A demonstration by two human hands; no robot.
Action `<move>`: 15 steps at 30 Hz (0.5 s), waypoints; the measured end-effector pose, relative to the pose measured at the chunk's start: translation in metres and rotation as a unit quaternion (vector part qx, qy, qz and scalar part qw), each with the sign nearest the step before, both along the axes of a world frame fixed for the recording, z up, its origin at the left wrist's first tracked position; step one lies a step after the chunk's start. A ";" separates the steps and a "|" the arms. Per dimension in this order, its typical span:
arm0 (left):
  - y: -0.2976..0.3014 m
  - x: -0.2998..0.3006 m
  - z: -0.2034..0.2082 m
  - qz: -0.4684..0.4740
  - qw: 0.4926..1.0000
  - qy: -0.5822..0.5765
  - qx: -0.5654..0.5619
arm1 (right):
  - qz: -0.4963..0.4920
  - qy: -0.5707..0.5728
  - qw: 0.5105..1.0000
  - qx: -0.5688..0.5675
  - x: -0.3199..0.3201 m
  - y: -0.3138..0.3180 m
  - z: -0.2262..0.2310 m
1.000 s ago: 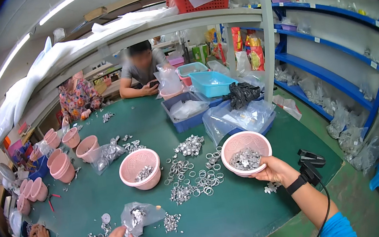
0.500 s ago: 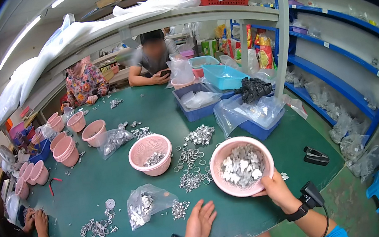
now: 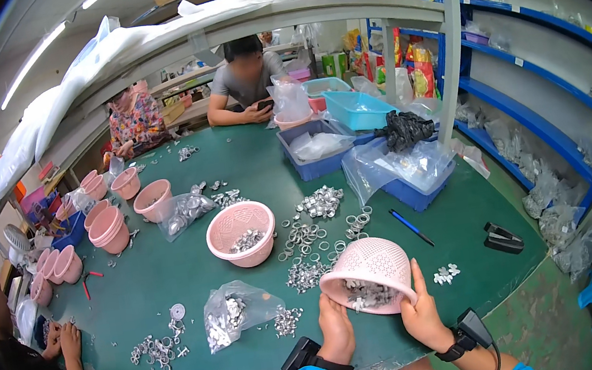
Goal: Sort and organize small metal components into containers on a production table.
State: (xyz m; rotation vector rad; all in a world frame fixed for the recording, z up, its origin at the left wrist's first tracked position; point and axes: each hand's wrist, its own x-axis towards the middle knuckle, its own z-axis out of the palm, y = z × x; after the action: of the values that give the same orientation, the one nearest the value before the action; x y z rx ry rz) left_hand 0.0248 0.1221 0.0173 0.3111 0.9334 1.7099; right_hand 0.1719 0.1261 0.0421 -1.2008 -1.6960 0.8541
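at the far left, a co-worker in a dark top has both hands [image 3: 61, 339] close together at the edge of the green table [image 3: 180, 273]. behind these hands stand several small pink baskets [image 3: 66, 264], and next to them lie red-handled pliers [image 3: 90, 283]. further to the right, there is a stack of pink baskets [image 3: 108, 232], and nearer to the person a heap of silvery rings [image 3: 159, 350]. then comes a clear plastic bag [image 3: 235, 315], which lies with silvery pieces inside, and behind it an upright pink bowl [image 3: 242, 234] holds similar parts. a small heap of bits [image 3: 289, 321] lies just beside the bag, and loose metal rings [image 3: 305, 239] are spread to the right of the bowl. the left hand [image 3: 336, 327] is closed against the left side of a tilted pink basket [image 3: 371, 261], its fingers partly hidden. this basket is held between the two hands, its mouth turned toward the person, with silvery pieces [image 3: 369, 293] inside; whether it touches the table, one cannot tell. the right hand [image 3: 423, 315] is clamped on the right side of the basket, with one finger pointing up along its wall. to the right of this hand, a blue pen [image 3: 412, 227], some pale pieces [image 3: 445, 274] and a black stapler-like tool [image 3: 502, 238] lie on the table.
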 end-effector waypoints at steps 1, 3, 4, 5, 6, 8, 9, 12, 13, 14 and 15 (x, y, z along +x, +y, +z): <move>0.000 0.002 -0.001 0.013 1.000 -0.011 0.004 | 0.002 -0.002 1.000 -0.012 0.000 -0.001 0.002; 0.001 0.005 -0.004 0.028 0.999 -0.018 0.010 | 0.004 -0.004 1.000 -0.025 -0.001 -0.003 0.001; 0.001 0.006 -0.002 0.041 0.999 -0.018 0.013 | 0.014 0.005 1.000 0.000 -0.001 -0.003 -0.001; 0.001 0.007 -0.002 0.055 0.998 -0.019 0.017 | 0.024 0.015 0.999 0.024 -0.002 -0.003 -0.002; 0.002 0.006 -0.004 0.055 0.998 -0.019 0.016 | 0.024 0.015 0.999 0.024 -0.002 -0.002 -0.001; 0.003 0.005 -0.008 0.054 0.998 -0.038 0.005 | 0.033 0.004 0.999 0.034 -0.002 -0.002 0.000; 0.001 0.006 -0.007 0.055 0.998 -0.037 0.005 | 0.033 0.005 0.999 0.034 -0.002 -0.002 -0.001; -0.001 0.009 0.002 0.065 0.997 -0.040 0.000 | 0.037 0.016 0.999 0.037 -0.001 -0.001 -0.007; -0.002 0.009 -0.001 0.075 0.997 -0.030 -0.001 | 0.032 0.020 0.998 0.039 0.000 -0.001 -0.008; -0.002 0.009 -0.003 0.084 0.996 -0.020 -0.003 | 0.028 0.024 0.998 0.042 0.000 -0.002 -0.009; -0.003 0.009 -0.003 0.085 0.996 -0.020 -0.003 | 0.028 0.025 0.998 0.042 0.001 -0.002 -0.010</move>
State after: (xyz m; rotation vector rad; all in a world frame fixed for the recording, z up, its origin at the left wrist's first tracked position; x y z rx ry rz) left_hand 0.0335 0.1186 0.0142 0.1977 0.9584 1.8605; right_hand 0.1728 0.1239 0.0326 -1.0720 -1.7160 0.8316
